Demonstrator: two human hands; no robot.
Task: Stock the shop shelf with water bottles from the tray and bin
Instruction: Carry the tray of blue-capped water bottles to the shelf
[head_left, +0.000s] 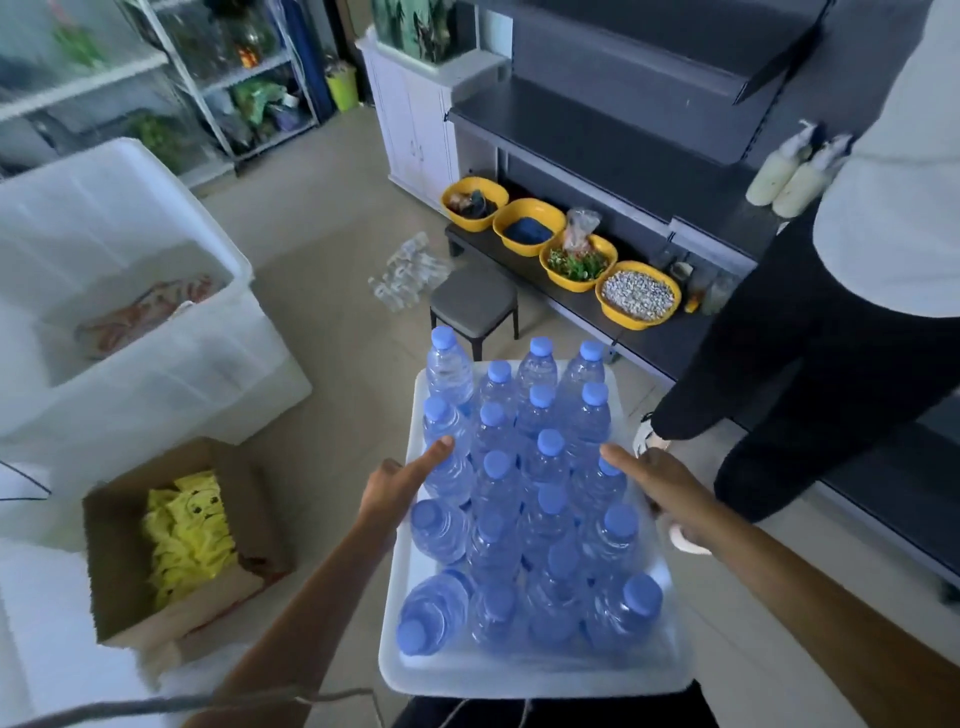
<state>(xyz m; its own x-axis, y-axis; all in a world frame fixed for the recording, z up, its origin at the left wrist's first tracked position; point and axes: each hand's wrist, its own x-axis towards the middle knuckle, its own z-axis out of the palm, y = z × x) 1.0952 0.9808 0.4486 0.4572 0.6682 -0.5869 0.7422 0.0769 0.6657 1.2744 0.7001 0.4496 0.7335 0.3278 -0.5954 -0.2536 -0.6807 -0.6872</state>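
Note:
A white tray hangs in front of me, packed with several clear water bottles with blue caps. Most stand upright; the ones at the near left corner lean over. My left hand holds the tray's left rim, its thumb lying against a bottle. My right hand holds the right rim, thumb over the edge. The fingers of both hands are hidden under the tray. The dark grey shop shelf stands ahead on the right with bare boards. A large white bin is on the left.
A person in dark trousers stands close by the shelf on the right. Several yellow bowls line the lowest board. A grey stool and loose clear bottles sit on the floor ahead. An open cardboard box of yellow packets lies left.

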